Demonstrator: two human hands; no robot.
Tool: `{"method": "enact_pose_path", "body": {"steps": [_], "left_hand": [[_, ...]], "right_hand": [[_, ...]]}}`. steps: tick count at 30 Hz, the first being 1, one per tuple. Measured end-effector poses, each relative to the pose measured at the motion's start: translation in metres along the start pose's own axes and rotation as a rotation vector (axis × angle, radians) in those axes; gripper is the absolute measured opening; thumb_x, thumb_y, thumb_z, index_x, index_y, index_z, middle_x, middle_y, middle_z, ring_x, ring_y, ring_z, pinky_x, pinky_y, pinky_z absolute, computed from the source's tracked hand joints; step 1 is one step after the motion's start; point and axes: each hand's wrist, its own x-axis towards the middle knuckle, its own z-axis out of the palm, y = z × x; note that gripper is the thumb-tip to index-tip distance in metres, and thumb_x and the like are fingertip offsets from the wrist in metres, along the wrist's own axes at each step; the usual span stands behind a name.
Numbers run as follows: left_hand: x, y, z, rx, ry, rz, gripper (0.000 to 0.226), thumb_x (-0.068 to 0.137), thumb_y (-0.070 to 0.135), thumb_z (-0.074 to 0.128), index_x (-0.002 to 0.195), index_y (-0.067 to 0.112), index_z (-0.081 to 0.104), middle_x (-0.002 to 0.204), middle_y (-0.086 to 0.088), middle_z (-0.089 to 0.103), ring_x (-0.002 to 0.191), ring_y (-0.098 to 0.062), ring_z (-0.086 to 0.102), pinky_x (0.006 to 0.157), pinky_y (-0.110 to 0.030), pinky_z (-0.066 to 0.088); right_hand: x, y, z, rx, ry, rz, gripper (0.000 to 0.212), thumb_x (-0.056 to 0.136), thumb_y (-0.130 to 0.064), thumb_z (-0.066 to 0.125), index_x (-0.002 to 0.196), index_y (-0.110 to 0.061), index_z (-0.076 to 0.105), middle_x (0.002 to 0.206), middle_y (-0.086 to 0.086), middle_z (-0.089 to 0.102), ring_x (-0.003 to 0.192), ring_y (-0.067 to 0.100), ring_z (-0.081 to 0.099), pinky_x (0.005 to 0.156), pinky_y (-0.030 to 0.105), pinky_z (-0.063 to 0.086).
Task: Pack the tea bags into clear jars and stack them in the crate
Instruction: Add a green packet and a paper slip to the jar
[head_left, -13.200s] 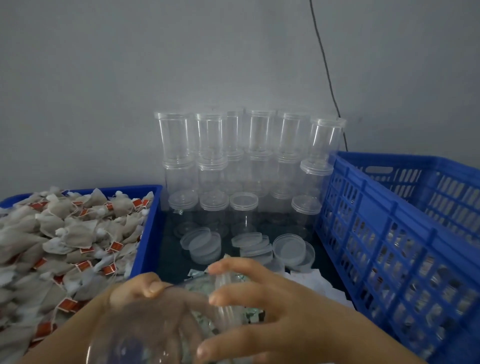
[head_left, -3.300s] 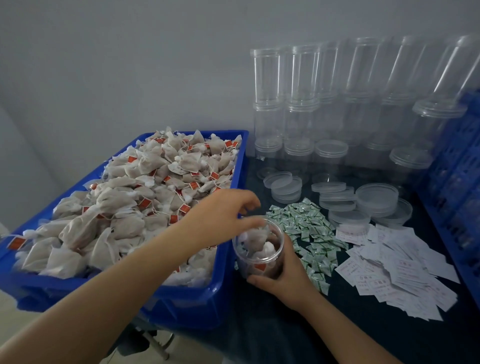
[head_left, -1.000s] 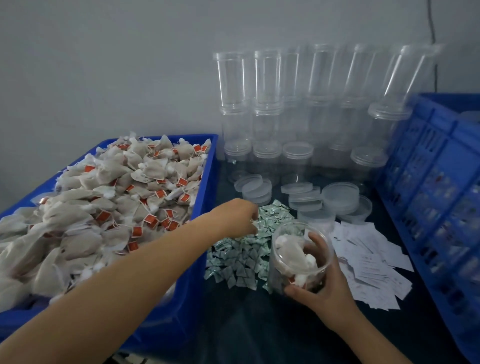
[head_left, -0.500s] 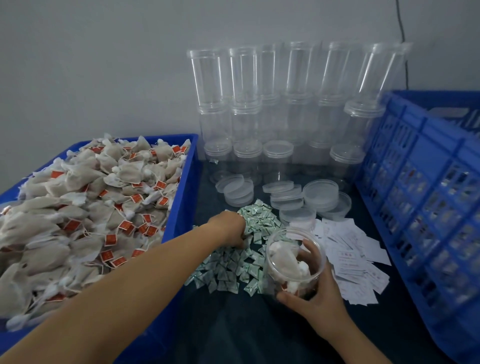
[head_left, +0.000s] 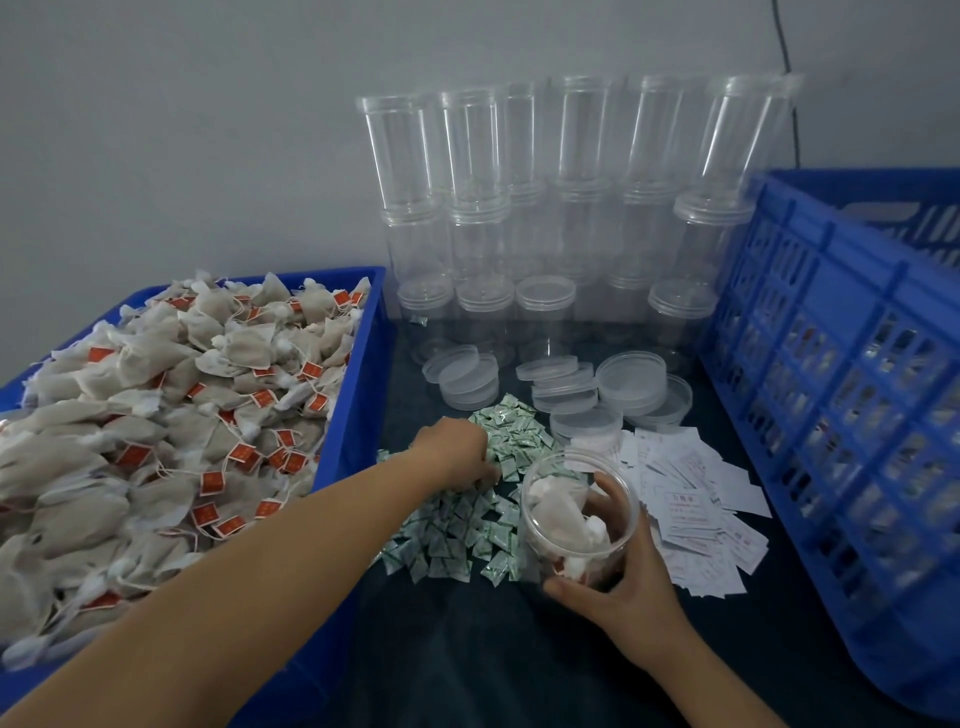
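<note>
right hand (head_left: 618, 582): gripping the open jar (head_left: 579, 514) from the near side, fingers curled round its wall, thumb reaching over the rim; jar is standing on the dark table (head_left: 467, 649), no lid on.
left hand (head_left: 457, 452): reaching across to the green sachets (head_left: 467, 519), knuckles up, fingertips digging into the pile; probably pinching one sachet, but fingertips are hidden so cannot tell whether one is held.
tea bags in jar: several sitting inside, roughly filling it; count unclear.
tea bag bin (head_left: 353, 405): blue, at 9 o'clock from the jar, heaped with tea bags (head_left: 171, 415) with red tags.
sachet pile: lying at 10 to 9 o'clock of the jar, touching its base.
paper slips (head_left: 696, 509): white, spreading at 3 o'clock of the jar.
loose lids (head_left: 587, 389): clear, stacking at 12 o'clock past the sachets.
empty jars (head_left: 545, 208): standing stacked against the wall at 12 o'clock.
crate (head_left: 841, 395): blue, slotted, at 3 o'clock, well apart from the jar; some filled jars seem to be showing through the slots.
step in hand: judging this as picking a sachet to add to the filled jar before lidding.
doing it well: separating one sachet only, lifting clear of the pile, keeping the jar upright and steady, dropping it on top of the bags rather than the rim.
</note>
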Motion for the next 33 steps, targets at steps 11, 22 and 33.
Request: {"method": "enact_pose_path", "body": {"steps": [11, 22, 33], "left_hand": [[-0.022, 0.004, -0.036, -0.184, 0.094, 0.078, 0.03, 0.097, 0.032, 0.053, 0.083, 0.008, 0.064, 0.078, -0.006, 0.062, 0.074, -0.021, 0.057, 0.067, -0.033, 0.048], [-0.111, 0.059, -0.083, -0.506, 0.055, 0.358, 0.009, 0.086, 0.027, 0.07, 0.087, 0.023, 0.063, 0.074, 0.009, 0.072, 0.063, 0.003, 0.063, 0.069, -0.022, 0.054], [-0.098, 0.076, -0.069, -0.221, 0.123, 0.412, 0.016, 0.089, 0.033, 0.065, 0.099, 0.021, 0.071, 0.088, 0.012, 0.064, 0.076, 0.0, 0.056, 0.068, -0.014, 0.044]], "right_hand": [[-0.001, -0.002, -0.001, 0.026, -0.021, 0.038, 0.104, 0.046, -0.043, 0.088, 0.136, -0.04, 0.035, 0.122, -0.035, 0.054, 0.119, -0.015, 0.048, 0.087, 0.003, 0.042], [-0.001, -0.004, 0.002, 0.051, -0.034, 0.047, 0.099, 0.052, -0.035, 0.088, 0.134, -0.046, 0.034, 0.122, -0.036, 0.052, 0.115, -0.016, 0.05, 0.08, 0.006, 0.047], [-0.001, -0.005, 0.001, 0.048, -0.038, 0.023, 0.095, 0.06, -0.024, 0.089, 0.135, -0.043, 0.034, 0.119, -0.033, 0.058, 0.109, -0.009, 0.059, 0.078, 0.007, 0.049]]}}
